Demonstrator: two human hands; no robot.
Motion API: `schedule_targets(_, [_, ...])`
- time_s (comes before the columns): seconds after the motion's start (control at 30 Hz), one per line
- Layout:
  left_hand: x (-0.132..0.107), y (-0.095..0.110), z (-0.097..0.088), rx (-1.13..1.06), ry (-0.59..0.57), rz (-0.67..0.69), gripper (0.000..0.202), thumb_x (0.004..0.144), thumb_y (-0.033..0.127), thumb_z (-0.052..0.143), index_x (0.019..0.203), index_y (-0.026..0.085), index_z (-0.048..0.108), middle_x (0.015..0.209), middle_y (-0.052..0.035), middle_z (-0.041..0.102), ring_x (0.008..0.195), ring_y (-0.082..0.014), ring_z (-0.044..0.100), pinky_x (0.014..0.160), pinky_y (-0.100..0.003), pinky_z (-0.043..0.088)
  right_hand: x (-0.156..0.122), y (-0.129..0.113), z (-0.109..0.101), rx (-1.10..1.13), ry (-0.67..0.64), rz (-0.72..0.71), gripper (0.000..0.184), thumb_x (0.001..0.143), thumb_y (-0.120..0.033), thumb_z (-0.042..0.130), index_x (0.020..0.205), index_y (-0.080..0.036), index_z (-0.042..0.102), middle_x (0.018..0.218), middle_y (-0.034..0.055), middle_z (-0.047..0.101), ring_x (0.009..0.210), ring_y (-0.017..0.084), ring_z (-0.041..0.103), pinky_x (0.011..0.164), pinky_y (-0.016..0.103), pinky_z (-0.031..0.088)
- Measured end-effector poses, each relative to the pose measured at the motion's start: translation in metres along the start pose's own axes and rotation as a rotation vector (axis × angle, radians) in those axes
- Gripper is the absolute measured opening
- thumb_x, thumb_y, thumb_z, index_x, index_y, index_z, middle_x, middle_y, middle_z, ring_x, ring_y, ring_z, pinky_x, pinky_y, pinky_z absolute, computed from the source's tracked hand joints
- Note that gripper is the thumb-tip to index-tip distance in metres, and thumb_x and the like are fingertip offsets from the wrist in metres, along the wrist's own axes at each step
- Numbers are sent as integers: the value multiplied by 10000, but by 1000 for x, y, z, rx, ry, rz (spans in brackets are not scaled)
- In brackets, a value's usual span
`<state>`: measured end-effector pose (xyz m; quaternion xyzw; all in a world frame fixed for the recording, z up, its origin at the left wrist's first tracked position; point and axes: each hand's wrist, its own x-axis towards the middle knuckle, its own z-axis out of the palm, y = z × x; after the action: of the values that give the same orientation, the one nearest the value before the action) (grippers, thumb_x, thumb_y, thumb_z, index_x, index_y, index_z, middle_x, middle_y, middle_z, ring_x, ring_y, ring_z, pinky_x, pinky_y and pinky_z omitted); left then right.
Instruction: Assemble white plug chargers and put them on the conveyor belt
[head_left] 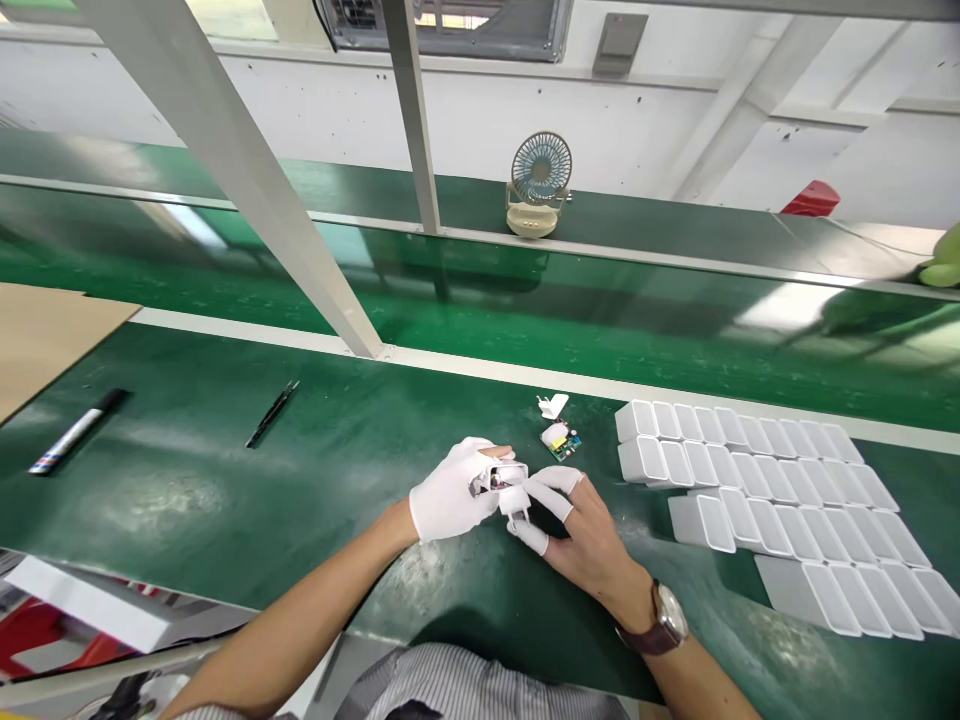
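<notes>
Gripping white charger shell in gloved left hand mid-desk; right hand pinching plug cap just below; circuit board nearer right hand.

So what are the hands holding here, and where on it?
Left hand grips a white charger housing around its body; right hand fingers pinch the white cap at its open end.

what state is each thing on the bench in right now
left hand: gloved, gripping white charger housing, open end showing
right hand: finger cots on, pinching white plug cap against the housing
circuit board: loose on the mat, uncased
white plug piece: loose, apart from board
empty housings: lying in rows
marker: capped, lying flat
tweezers: lying unused
desk fan: upright
</notes>
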<state>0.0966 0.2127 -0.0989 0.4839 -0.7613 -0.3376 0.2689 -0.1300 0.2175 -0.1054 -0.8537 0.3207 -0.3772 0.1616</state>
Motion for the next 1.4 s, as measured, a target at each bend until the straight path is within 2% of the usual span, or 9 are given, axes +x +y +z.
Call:
schedule_targets(0.13, [1,-2,-6,-51,82,-40,438,760,324,712,1178,211,648,1151,-98,650,1092,-262,597,969,-411,486,-1,4,7,-4,-76,51,507,931,-201,618,1416,-247,478,1391,147,495,1293,279,508,1050,479,506])
schedule_targets(0.27, [1,-1,-7,-70,163,-121,327,781,346,706,1063,183,687,1060,-101,676,1017,-272,645,908,-413,528,-3,5,14,-5,-148,10,508,948,-186,577,1437,-247,455,1449,150,448,1322,283,486,1052,480,514])
schedule_targets(0.37, [0,3,-6,-241,198,-240,356,839,364,663,1145,183,635,1154,-100,659,1011,-235,669,903,-389,550,-2,3,18,-36,-167,-14,508,951,-181,569,1441,-240,446,1464,165,419,1331,301,470,1037,504,519])
schedule_targets(0.53, [0,7,-8,-354,145,-320,306,863,358,632,1109,176,619,1276,-106,613,1031,-213,657,930,-365,532,-1,4,18,-76,-114,-32,520,932,-115,566,1433,-202,456,1416,201,426,1319,324,463,1033,521,514])
schedule_targets(0.73, [4,10,-9,-412,94,-389,280,824,315,629,1061,167,634,1303,-100,598,1065,-218,639,938,-347,520,-4,9,12,-51,-93,-70,597,883,20,505,1431,-211,454,1345,181,477,1304,314,469,1003,510,532])
schedule_targets(1.0, [10,13,-10,-489,63,-467,385,798,283,651,1161,165,604,1197,-106,638,946,-202,644,776,-305,540,-2,8,11,8,-122,-25,501,911,-34,520,1373,-228,503,1366,166,476,1284,296,495,984,499,551])
schedule_targets(1.17, [13,14,-11,-570,61,-472,465,767,304,714,1188,153,583,1033,-67,652,859,-163,612,779,-292,511,-3,11,15,13,-95,8,417,883,-73,597,1260,-252,590,1315,139,537,1158,296,590,902,499,591])
schedule_targets(1.3, [12,11,-12,-669,5,-458,522,791,347,720,1245,156,547,963,-44,628,724,-125,566,665,-272,493,-4,12,21,35,-59,19,362,905,-98,583,1239,-240,585,1302,138,546,1152,273,591,909,479,580])
schedule_targets(1.4, [8,3,-15,-704,-21,-409,611,769,396,762,1277,148,531,994,-62,635,794,-151,593,715,-298,510,-3,12,22,49,-21,5,343,925,-107,563,1245,-230,568,1321,137,533,1177,250,573,926,445,567])
